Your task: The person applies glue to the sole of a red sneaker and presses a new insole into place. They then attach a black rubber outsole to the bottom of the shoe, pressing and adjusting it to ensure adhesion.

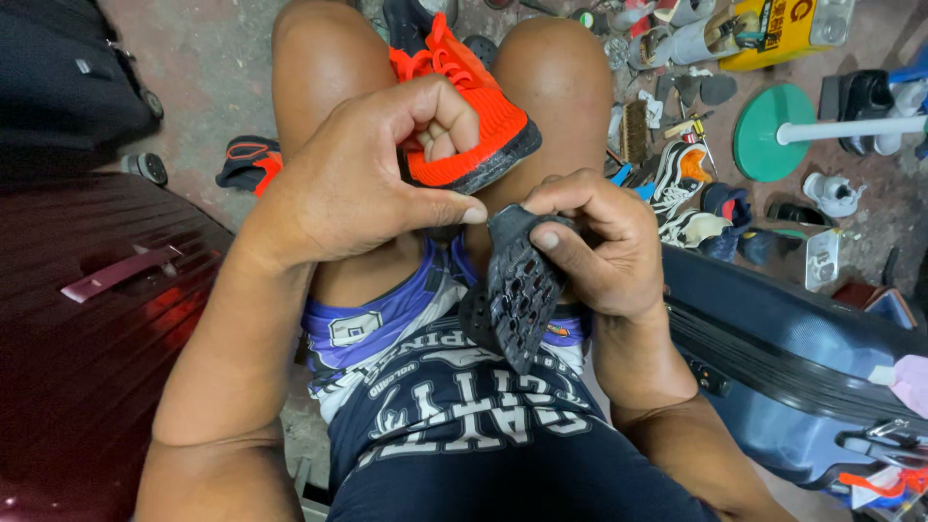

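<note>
Head view, frame centre: left hand fists around the orange shoe, bracing it between the knees, while right hand pinches the peeled black sole.

Orange sneaker between knees; black perforated sole peeled back.

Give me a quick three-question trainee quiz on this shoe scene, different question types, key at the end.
1. True or false: the left hand grips the orange shoe.
2. What does the right hand hold? A) brush B) black sole C) green disc
3. Fill in: the shoe sits between the person's ____.

Key: 1 true; 2 B; 3 knees.
</note>
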